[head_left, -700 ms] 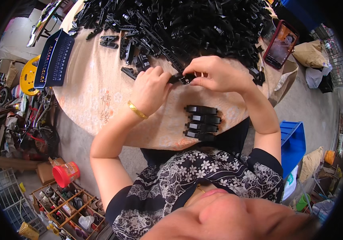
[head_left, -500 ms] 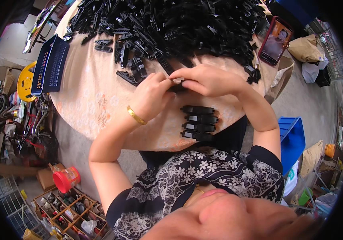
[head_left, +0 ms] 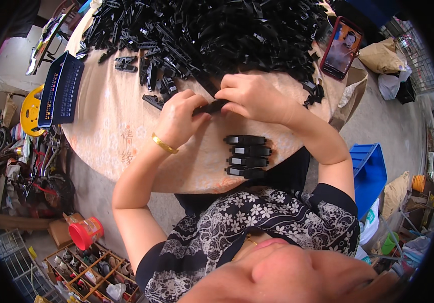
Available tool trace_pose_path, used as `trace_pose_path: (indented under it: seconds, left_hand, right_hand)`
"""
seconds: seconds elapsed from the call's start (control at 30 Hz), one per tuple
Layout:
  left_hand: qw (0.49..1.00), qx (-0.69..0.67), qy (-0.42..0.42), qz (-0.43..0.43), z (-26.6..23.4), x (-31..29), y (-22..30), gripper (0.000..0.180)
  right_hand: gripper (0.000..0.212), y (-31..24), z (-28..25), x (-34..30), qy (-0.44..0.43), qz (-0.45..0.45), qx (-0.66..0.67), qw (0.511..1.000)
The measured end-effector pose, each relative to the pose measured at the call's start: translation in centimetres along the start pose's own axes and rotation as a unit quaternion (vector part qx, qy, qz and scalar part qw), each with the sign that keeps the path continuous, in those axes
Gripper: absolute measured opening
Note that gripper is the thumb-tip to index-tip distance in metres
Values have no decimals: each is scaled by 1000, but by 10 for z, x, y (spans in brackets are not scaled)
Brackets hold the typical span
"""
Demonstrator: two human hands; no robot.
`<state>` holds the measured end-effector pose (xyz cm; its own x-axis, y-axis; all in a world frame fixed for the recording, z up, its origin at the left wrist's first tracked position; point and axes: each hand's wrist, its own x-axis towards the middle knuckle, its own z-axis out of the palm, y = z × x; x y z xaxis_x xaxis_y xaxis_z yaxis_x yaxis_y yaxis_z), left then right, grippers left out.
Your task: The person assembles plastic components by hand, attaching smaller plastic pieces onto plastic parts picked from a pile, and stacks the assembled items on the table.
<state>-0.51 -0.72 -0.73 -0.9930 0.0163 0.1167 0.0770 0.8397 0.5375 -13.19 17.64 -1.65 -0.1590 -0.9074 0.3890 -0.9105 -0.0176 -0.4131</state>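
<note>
Gripping one black plastic part (head_left: pixel 212 107), left hand (head_left: pixel 179 121), right hand (head_left: pixel 252 98), navy basket (head_left: pixel 61 91) alongside.

Both forearms came up from the lower edge and bent inward at the elbows, so that the two hands met near the middle of the view. The left hand (head_left: pixel 179 121) lay knuckles up, its fingers curled and its thumb stretched toward the right, with a gold bangle round the wrist. The right hand (head_left: pixel 249 97) sat just beside it and a little higher, fingers bent down and drawn together at the tips. The fingertips of both hands were pinched shut, each grip closed, and nearly touched one another. Both arms were bare up to short sleeves.
</note>
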Motion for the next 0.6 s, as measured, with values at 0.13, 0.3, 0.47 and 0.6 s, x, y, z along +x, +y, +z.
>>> trace_pose_path:
  seconds: [0.13, 0.3, 0.47, 0.6]
  left_hand:
    - [1000, -14, -3, 2, -3, 0, -2, 21]
    - [1000, 0, 1, -14, -4, 1, -1, 21]
    - [1000, -16, 8, 19, 3, 7, 4, 18]
    - [998, -51, -15, -14, 3, 6, -1, 18]
  right_hand:
    - [17, 2, -7, -1, -5, 18, -11, 1000]
    - [20, 4, -11, -2, -43, 37, -38, 998]
    - [22, 0, 0, 2, -55, 0, -56, 997]
    - [21, 3, 5, 1, -35, -21, -33, 999]
